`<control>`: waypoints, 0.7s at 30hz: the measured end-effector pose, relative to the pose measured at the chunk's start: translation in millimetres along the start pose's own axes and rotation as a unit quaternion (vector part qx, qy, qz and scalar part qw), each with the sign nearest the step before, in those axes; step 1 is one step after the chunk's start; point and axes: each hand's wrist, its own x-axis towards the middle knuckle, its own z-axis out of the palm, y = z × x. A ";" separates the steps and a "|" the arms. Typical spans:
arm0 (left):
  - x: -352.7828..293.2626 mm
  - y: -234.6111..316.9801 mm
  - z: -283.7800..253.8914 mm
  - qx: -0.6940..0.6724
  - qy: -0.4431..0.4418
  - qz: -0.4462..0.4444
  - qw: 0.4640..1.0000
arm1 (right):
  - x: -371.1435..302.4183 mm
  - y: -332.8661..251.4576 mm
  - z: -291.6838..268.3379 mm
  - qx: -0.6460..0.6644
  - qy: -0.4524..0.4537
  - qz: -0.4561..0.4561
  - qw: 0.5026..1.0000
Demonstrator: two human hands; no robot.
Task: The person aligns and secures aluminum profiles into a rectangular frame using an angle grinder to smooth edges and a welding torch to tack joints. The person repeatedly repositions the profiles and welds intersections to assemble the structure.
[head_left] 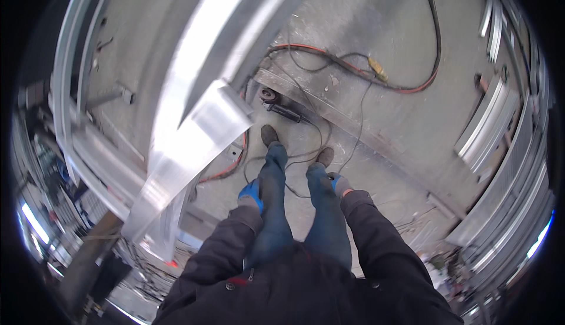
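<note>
the floor (412,128) held an angle grinder (285,111) near a metal beam (335,112) edge; left hand (251,195) and right hand (339,184) hung by the legs (322,198), grip impossible to tell.

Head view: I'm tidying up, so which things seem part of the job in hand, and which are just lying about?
Probably the job's, by nearness:
silver metal length, beside the left hand
corded grinder, on the floor ahead

Apparently lying about:
yellow connector
red-and-black cable
silver profiles at the right

Neither hand visibly holds anything.

Slanting silver metal beam (197,137) at left
</note>
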 end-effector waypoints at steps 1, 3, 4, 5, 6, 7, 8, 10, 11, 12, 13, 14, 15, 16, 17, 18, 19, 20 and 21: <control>22.2 -0.4 20.6 0.054 -0.016 -0.010 0.998 | 24.6 9.9 6.6 -0.043 -0.006 0.017 0.999; 48.8 -0.5 55.3 0.121 -0.023 0.035 0.992 | 77.7 22.3 15.4 -0.095 -0.037 0.054 0.993; 54.6 0.6 65.6 0.164 -0.064 0.025 0.984 | 114.3 23.5 18.9 -0.102 -0.061 0.074 0.990; 62.1 -5.8 74.9 0.147 -0.048 0.042 0.987 | 149.7 23.7 29.2 -0.111 -0.076 0.096 0.986; 66.2 -5.8 78.1 0.137 -0.046 0.037 0.989 | 181.4 20.0 38.3 -0.115 -0.023 0.028 0.993; 69.1 -8.5 80.4 0.129 -0.056 0.023 0.990 | 211.4 19.8 48.6 -0.126 0.025 -0.020 0.992; 70.8 -11.2 77.9 0.126 -0.056 0.029 0.990 | 243.9 13.0 60.5 -0.120 0.046 -0.064 0.990; 74.5 -18.1 68.9 0.124 -0.069 0.028 0.990 | 307.8 -10.9 89.1 -0.158 0.073 -0.112 0.978; 76.6 -20.8 63.3 0.122 -0.059 0.041 0.990 | 339.8 -25.0 101.7 -0.198 0.086 -0.131 0.968; 78.4 -26.2 59.0 0.116 -0.047 0.057 0.991 | 367.8 -37.4 113.9 -0.238 0.147 -0.169 0.945; 80.5 -30.0 54.0 0.113 -0.032 0.069 0.991 | 395.4 -51.0 123.8 -0.290 0.185 -0.185 0.921; 82.1 -34.7 51.5 0.115 -0.015 0.072 0.991 | 419.4 -60.9 131.8 -0.273 0.217 -0.200 0.916; 83.0 -39.0 48.8 0.118 -0.007 0.065 0.991 | 439.0 -67.7 137.5 -0.273 0.225 -0.194 0.915; 84.3 -42.8 48.1 0.119 0.000 0.061 0.991 | 458.2 -74.2 139.7 -0.281 0.196 -0.169 0.924; 85.0 -46.3 47.2 0.113 0.011 0.068 0.991 | 473.6 -80.3 141.4 -0.282 0.206 -0.162 0.923; 84.8 -48.3 48.1 0.121 0.008 0.056 0.991 | 482.8 -84.7 141.8 -0.294 0.177 -0.136 0.929; 84.2 -49.8 48.7 0.119 0.014 0.061 0.991 | 485.2 -88.3 144.2 -0.303 0.120 -0.081 0.942; 82.7 -49.0 49.7 0.117 0.010 0.058 0.991 | 483.0 -92.3 144.1 -0.346 0.124 -0.101 0.924; 81.7 -47.6 50.8 0.112 0.005 0.056 0.992 | 475.6 -93.3 143.0 -0.312 0.105 -0.128 0.935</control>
